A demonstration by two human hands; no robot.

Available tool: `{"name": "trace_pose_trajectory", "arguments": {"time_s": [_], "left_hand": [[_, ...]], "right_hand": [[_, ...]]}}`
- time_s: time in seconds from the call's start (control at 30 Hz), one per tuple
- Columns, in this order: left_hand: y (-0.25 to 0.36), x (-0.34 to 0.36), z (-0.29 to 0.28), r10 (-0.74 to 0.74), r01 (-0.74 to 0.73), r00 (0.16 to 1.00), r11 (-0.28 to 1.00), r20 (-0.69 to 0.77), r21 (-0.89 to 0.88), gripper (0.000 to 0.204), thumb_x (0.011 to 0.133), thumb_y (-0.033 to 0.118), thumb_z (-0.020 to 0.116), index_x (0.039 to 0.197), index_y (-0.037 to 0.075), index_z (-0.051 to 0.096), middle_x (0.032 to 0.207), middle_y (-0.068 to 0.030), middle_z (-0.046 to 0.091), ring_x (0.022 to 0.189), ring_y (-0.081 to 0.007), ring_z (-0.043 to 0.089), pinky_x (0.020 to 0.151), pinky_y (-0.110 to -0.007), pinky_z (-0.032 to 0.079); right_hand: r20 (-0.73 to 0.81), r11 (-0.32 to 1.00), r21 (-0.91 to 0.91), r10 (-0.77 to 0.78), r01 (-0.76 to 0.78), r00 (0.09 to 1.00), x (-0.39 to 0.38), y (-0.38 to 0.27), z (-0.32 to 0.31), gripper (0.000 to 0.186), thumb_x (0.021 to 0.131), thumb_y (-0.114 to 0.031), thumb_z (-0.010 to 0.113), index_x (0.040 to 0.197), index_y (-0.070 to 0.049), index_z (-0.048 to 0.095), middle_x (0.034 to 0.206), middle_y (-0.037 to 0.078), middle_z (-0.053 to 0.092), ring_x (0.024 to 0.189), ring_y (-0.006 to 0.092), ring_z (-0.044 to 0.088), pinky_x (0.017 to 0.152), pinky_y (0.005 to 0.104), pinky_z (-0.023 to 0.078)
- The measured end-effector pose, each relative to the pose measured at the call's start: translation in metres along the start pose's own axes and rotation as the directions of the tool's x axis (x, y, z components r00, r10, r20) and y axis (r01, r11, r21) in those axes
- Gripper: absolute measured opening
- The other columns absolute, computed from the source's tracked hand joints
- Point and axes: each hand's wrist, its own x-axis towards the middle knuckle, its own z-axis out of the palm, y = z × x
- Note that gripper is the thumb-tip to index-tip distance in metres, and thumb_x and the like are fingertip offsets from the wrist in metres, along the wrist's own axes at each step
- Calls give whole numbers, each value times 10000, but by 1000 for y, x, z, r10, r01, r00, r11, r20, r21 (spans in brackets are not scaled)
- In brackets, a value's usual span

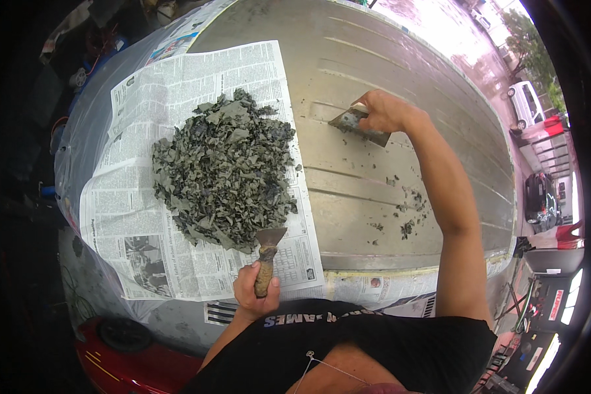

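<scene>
Left hand point(248, 289) grips 1 scraper point(267, 253) near gray flakes point(226, 174).

The scraper point(267, 255) in my left hand point(248, 290) has a rough, crusted handle and dull metal blade. My right hand point(389, 113) grips a smeared, metallic-looking flat blade point(369, 135). Matt, creased newspaper point(128, 203) carries rough, matt flakes point(224, 172). The ridged panel point(348, 226) has a smooth metallic sheen; the plastic sheeting point(88, 148) looks glossy and wrinkled.

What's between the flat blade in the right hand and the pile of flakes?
The head view shows mainly ridged metal panel, then the right edge of the newspaper, between the flat blade and the pile of flakes.
</scene>
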Motion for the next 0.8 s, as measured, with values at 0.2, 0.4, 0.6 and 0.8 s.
{"name": "trace_pose_trajectory", "arguments": {"time_s": [0.2, 0.4, 0.6, 0.8], "left_hand": [[0, 1, 0, 8, -7, 1000, 1000, -19, 14, 536, 807, 78, 724, 1277, -66, 511, 926, -238, 627, 712, -362, 618, 601, -415, 497], [1, 4, -1, 16, -16, 1000, 1000, -9, -1, 533, 806, 68, 724, 1274, -69, 511, 917, -239, 626, 706, -361, 617, 602, -419, 501], [1, 1, -1, 7, -7, 1000, 1000, -8, 9, 533, 807, 77, 723, 1269, -77, 508, 912, -241, 623, 703, -366, 614, 610, -423, 501], [-3, -3, 0, 14, -14, 1000, 1000, -5, -10, 536, 831, 93, 693, 1293, -89, 492, 950, -259, 602, 760, -367, 613, 672, -423, 510]], "right_hand": [[-47, 998, 64, 8, -5, 999, -11, -3, -8, 426, 775, -117, 640, 1191, -44, 699, 912, 178, 722, 826, 297, 671, 779, 399, 552], [-99, 998, -6, -66, 65, 993, -2, 1, 2, 413, 774, -105, 633, 1177, -51, 704, 916, 189, 721, 829, 299, 677, 780, 412, 553], [4, 993, -111, -36, 36, 999, -12, -17, -3, 394, 792, -88, 651, 1179, -46, 707, 932, 186, 717, 890, 332, 678, 827, 417, 548], [75, 957, -285, -25, 45, 997, -74, 50, 18, 436, 784, -117, 695, 1217, -73, 706, 1003, 206, 723, 975, 375, 678, 908, 450, 534]]}}
